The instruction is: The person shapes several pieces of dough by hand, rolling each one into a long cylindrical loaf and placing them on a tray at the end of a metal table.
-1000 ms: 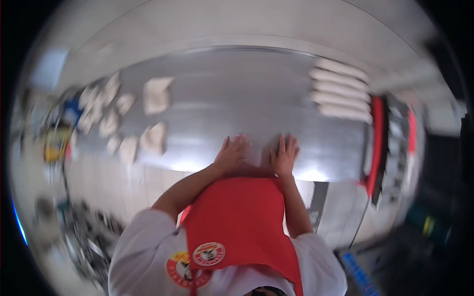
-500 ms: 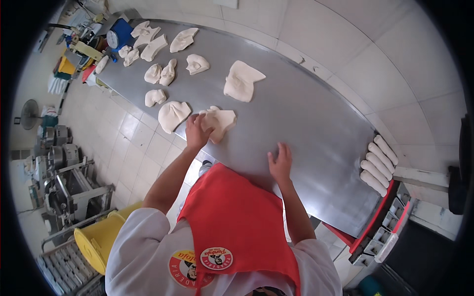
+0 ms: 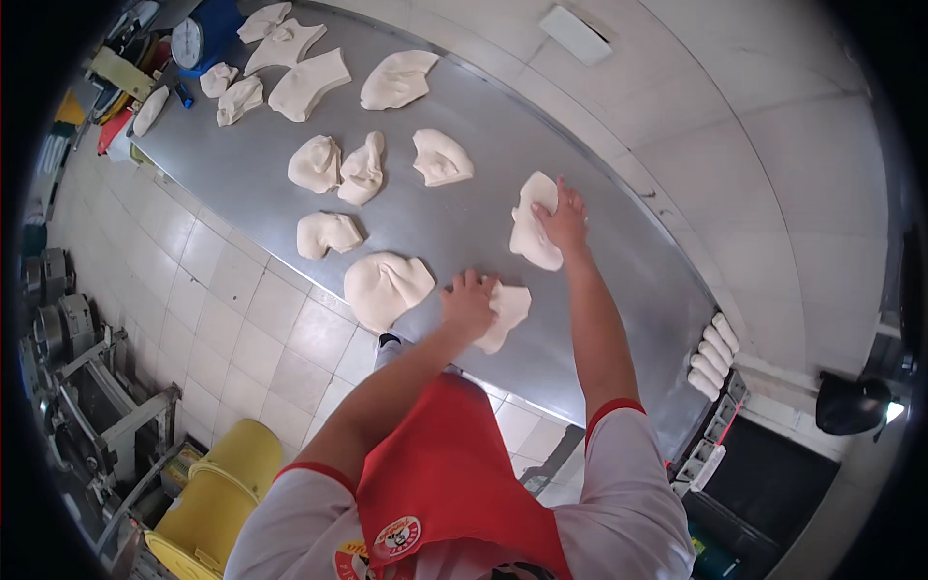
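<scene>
My left hand (image 3: 469, 307) lies over the left edge of a pale, irregular dough piece (image 3: 512, 307) near the front edge of the steel table. Its fingers are spread, and the hand covers part of that dough. Farther out and to the right, my right hand (image 3: 565, 217) grips the right side of another dough piece (image 3: 532, 237), thumb on top. The fingers' undersides are hidden. Just left of my left hand sits a rounded dough slab (image 3: 387, 290) with a creased middle.
Several loose dough pieces (image 3: 314, 82) spread over the left part of the steel table (image 3: 445, 242). A blue scale (image 3: 198, 39) stands at its far left end. Smooth dough rolls (image 3: 713, 358) line the right end. A yellow bin (image 3: 208, 503) stands on the floor at lower left.
My right hand has reached forward from the table's near side onto the farther dough piece. My left hand stays at the nearer piece. The whole view has shifted, moving the table's contents in the picture.
</scene>
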Tool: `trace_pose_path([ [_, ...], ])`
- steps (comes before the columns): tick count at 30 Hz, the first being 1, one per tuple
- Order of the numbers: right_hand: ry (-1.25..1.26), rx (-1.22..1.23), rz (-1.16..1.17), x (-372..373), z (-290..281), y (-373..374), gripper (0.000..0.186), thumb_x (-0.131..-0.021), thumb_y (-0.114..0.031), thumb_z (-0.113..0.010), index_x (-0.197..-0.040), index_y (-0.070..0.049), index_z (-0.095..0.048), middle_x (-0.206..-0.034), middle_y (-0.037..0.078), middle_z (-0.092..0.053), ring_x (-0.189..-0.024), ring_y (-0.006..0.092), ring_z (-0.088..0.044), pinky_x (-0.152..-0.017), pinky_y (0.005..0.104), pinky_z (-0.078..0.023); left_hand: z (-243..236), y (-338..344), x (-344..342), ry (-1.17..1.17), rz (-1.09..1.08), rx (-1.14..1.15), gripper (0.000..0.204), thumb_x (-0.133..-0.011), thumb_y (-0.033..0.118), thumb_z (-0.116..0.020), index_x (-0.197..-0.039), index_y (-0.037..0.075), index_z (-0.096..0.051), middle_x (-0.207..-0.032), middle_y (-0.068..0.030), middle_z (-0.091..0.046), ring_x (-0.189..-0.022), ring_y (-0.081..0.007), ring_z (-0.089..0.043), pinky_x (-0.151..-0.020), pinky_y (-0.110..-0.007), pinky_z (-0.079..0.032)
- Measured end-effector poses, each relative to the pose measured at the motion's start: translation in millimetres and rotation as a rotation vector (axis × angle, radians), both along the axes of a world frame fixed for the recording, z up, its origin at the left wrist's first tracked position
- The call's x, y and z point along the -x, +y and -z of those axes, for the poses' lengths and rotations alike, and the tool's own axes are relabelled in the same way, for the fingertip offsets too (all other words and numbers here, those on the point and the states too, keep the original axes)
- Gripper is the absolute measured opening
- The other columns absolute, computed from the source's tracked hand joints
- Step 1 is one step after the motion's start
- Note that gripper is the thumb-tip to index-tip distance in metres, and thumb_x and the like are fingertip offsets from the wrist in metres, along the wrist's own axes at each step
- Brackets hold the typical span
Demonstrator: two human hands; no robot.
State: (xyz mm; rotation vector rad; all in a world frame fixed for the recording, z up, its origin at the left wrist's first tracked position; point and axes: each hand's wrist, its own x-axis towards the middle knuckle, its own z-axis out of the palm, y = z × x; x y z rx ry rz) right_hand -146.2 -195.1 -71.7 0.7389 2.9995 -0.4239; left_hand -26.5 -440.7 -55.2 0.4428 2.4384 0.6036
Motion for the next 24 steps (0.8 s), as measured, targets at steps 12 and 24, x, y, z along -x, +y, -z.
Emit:
trace_pose_path([
  [12, 0.275, 0.139, -0.161, -37.3, -4.2, -17.4, 0.041, -0.094, -0.019, -0.081, -0.129, -0.007, -0.065, -0.124, 0.019, -0.07, -0.117, 0.0402, -0.068, -0.099, 0.0482, -0.054, -4.9, -21.9, -3.1, -0.107, 0.218, -0.333, 0.051, -0.085, 0.012, -0.077, -0.135, 0.02, -0.067, -0.124, -0.0144, -0.063, -0.11, -0.0393, -0.07, -0.094, -0.05, -0.058],
  [24, 0.368, 0.258, -0.088, -221.0, -268.9, -3.6, 0.031, -0.089, -0.007, -0.084, -0.112, -0.002, -0.064, -0.096, 0.008, -0.066, -0.084, 0.0179, -0.061, -0.078, 0.0313, -0.052, -174.8, -39.2, 107.5, -0.071, -0.072, -1.125, 0.043, -0.086, 0.011, -0.087, -0.121, 0.005, -0.063, -0.129, -0.014, -0.067, -0.115, -0.0314, -0.07, -0.096, -0.041, -0.056],
])
